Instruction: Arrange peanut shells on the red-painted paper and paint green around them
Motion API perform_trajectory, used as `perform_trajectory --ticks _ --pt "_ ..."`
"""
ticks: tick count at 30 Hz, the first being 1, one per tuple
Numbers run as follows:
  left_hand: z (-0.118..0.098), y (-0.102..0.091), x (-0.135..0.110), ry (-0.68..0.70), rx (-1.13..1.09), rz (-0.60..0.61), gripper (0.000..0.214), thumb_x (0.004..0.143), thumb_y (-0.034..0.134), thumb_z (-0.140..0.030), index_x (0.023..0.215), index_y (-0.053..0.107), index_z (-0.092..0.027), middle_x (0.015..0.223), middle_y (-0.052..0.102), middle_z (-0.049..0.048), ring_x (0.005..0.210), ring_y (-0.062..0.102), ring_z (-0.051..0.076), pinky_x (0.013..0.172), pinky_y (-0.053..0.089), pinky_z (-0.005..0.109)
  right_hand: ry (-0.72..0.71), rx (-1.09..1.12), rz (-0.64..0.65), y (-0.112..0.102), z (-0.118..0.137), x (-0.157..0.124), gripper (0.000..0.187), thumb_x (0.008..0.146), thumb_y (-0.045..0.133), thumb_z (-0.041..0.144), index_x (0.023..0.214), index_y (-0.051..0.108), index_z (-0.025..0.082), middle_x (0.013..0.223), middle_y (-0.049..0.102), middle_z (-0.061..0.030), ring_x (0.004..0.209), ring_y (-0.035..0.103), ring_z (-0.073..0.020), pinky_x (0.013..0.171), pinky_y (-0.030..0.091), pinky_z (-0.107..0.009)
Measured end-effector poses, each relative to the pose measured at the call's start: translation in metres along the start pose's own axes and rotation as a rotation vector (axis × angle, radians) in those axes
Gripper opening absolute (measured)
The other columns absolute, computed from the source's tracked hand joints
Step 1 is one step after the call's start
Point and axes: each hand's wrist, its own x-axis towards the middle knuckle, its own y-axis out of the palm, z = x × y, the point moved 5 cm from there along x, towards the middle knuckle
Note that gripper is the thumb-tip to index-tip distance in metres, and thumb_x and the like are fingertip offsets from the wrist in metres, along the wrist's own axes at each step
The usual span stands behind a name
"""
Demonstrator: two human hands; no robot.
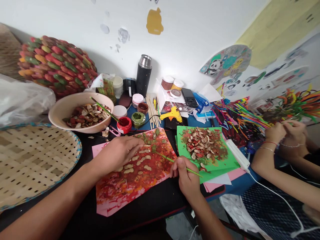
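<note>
My left hand [125, 150] is over a paint-smeared pink sheet of paper [112, 196], its fingers closed at the tips on a peanut shell [147, 145]. In my right hand [186, 175] is a thin green paintbrush [168, 159], its tip pointing left above the sheet near the shells. Several unpainted peanut shells [128, 170] lie in the middle of this sheet. Toward its far edge sit several green-painted shells [154, 136]. An open jar of green paint [138, 119] and a jar of red paint [124, 125], with another brush [103, 108] resting in it, stand just behind the paper.
A bowl [56, 115] of shells and a woven tray [37, 160] are at left. Painted shells [202, 141] lie on green paper [212, 173] at right, beside a white power strip [237, 155]. Behind are a yellow glue gun [171, 115] and thermos [144, 76]. Another person's hands [282, 131] work far right.
</note>
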Motion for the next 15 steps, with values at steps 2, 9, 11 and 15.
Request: perform_trajectory --ticks 2,9,11,15 --pt "-0.0007 -0.0005 0.0008 0.002 0.006 0.004 0.039 0.114 0.044 -0.037 0.11 0.079 -0.022 0.102 0.085 0.0068 0.083 0.08 0.021 0.079 0.062 0.031 0.006 0.005 -0.005 -0.0002 -0.0011 -0.0008 0.058 0.114 0.052 0.06 0.071 0.06 0.023 0.056 0.055 0.003 0.048 0.059 -0.015 0.051 0.045 -0.027" --pt "0.002 0.0004 -0.0006 -0.017 -0.002 0.009 0.04 0.115 0.043 -0.04 0.114 0.08 -0.023 0.107 0.086 0.0068 0.087 0.081 0.021 0.081 0.061 0.03 -0.019 -0.048 0.053 0.0086 -0.0024 -0.0008 0.058 0.116 0.049 0.057 0.071 0.061 0.023 0.057 0.062 -0.0001 0.051 0.061 -0.0158 0.053 0.046 -0.028" --pt "0.0027 0.001 -0.0009 -0.026 -0.008 0.014 0.039 0.114 0.044 -0.038 0.112 0.08 -0.024 0.107 0.086 0.0066 0.086 0.081 0.021 0.08 0.061 0.03 -0.014 -0.064 0.045 0.0061 -0.002 -0.0014 0.059 0.116 0.049 0.058 0.07 0.061 0.023 0.057 0.06 0.0004 0.051 0.06 -0.0159 0.053 0.046 -0.028" --pt "0.0022 0.0009 -0.0003 -0.027 -0.002 0.012 0.038 0.114 0.045 -0.038 0.109 0.08 -0.023 0.1 0.085 0.0059 0.08 0.079 0.021 0.077 0.06 0.03 -0.01 -0.061 0.031 0.0031 0.0001 -0.0011 0.059 0.115 0.05 0.059 0.069 0.061 0.023 0.056 0.057 0.0012 0.05 0.06 -0.0159 0.051 0.046 -0.028"
